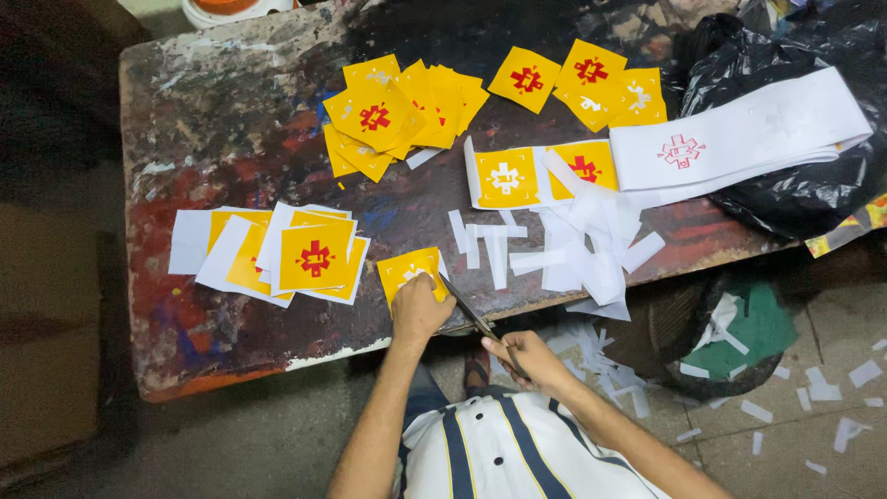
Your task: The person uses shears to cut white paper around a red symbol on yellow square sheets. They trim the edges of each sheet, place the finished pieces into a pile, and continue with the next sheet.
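Note:
My left hand (418,310) grips a yellow square sticker (407,269) with a white emblem at the near edge of the table. My right hand (525,356) holds dark scissors (468,312), whose blades reach the sticker's right side next to my left hand. To the left lies a pile of untrimmed yellow stickers with white borders (294,254). A heap of trimmed yellow squares (399,111) sits at the back. White paper offcuts (573,245) are piled to the right.
The paint-stained wooden table (222,139) holds a long white printed strip (739,134) that runs over a black plastic bag (795,46). More yellow squares (591,83) lie at the back right. Paper scraps litter the floor (813,388) and a basket (730,333).

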